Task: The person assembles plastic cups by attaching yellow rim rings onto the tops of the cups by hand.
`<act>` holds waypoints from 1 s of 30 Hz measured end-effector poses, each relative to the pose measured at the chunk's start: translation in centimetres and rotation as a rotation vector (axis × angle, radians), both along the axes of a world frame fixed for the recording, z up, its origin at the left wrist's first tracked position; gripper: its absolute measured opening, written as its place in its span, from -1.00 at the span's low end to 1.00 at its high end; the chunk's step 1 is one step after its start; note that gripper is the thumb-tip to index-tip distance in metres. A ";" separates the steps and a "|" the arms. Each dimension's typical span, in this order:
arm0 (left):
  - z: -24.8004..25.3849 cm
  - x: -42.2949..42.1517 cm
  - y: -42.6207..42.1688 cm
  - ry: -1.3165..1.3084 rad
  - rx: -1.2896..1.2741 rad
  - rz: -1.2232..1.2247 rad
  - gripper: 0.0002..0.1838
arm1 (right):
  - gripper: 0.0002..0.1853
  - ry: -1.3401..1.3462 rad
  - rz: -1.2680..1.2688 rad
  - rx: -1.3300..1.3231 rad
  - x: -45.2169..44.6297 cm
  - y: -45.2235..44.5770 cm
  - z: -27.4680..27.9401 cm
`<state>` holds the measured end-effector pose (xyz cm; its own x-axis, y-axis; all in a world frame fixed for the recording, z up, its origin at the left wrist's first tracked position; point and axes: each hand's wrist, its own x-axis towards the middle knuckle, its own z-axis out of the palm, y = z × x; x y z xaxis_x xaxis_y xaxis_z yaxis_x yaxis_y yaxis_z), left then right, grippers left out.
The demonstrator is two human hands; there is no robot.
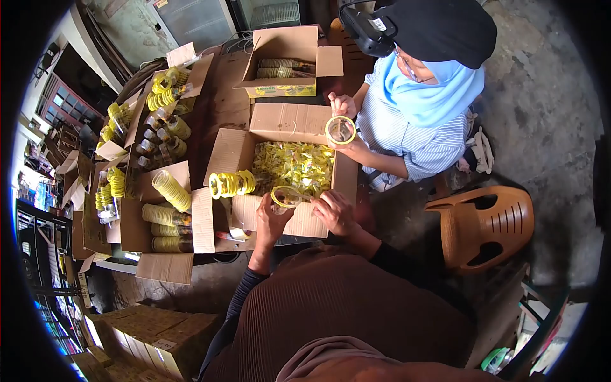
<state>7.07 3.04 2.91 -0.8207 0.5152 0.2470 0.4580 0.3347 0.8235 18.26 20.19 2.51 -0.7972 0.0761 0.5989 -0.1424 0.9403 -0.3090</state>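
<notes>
My left hand (272, 223) is wrapped round a clear plastic cup with a yellow rim (286, 197), held over the near edge of an open cardboard box (305, 224). At the right side of the rim, my right hand (335, 213) has its fingers pinched on what looks like a thin yellow strip (307, 198), partly hidden by the fingers. A loose heap of yellow wrapper-like pieces (293, 164) fills the box beyond my hands. Just left of the cup, a stack of yellow-rimmed cups (232, 183) lies on its side across the box's edge.
Across the corner, a co-worker (414, 121) in a striped top holds another yellow-rimmed cup (340, 130). Cartons with stacked cups (167, 229) stand to the left, and another carton (283, 63) at the back. An orange plastic chair (487, 229) is at the right.
</notes>
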 end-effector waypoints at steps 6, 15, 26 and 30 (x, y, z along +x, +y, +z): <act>0.1 -0.1 -0.2 -0.019 -0.028 0.011 -0.51 | -0.78 -0.065 -0.012 -0.021 -0.6 -0.6 -0.6; -1.6 -0.4 -0.9 0.039 -0.024 -0.046 -0.46 | -0.83 -0.124 0.012 -0.028 -0.6 -1.3 -1.1; -3.7 -0.3 -1.9 -0.558 0.209 -0.246 -0.48 | -0.84 -0.089 -0.133 -0.577 -1.1 -0.7 -3.7; -3.7 -0.5 -2.2 -0.715 0.393 -0.300 -0.46 | -0.80 -0.049 -0.070 -0.730 -0.7 -0.5 -3.4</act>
<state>6.55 0.86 -0.78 -0.6904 0.7200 -0.0709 -0.1906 -0.0865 0.9778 17.61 19.68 -0.89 -0.8004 0.4938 0.3399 -0.0590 0.4994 -0.8643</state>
